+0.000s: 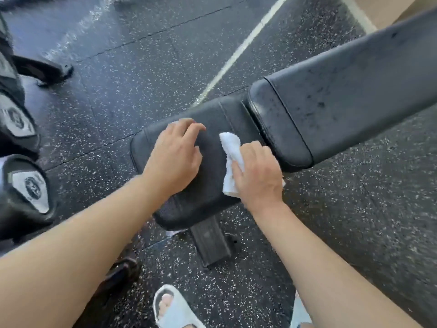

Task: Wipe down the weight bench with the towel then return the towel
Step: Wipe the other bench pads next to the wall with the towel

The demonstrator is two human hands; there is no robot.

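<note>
A black padded weight bench runs from the middle of the view up to the right; its small seat pad (212, 119) lies in front of me and the long back pad (354, 91) stretches away to the right. My left hand (176, 155) rests on the seat pad with fingers spread and relaxed. My right hand (256, 172) presses a small white towel (230, 147) flat onto the right part of the seat pad. Much of the towel is hidden under that hand.
The bench's metal foot (210, 245) stands on speckled black rubber flooring (142, 67) with a white painted line (238, 53). Black dumbbells or weight heads (21, 181) are racked at the left edge. My sandalled foot (172, 306) is near the bottom centre.
</note>
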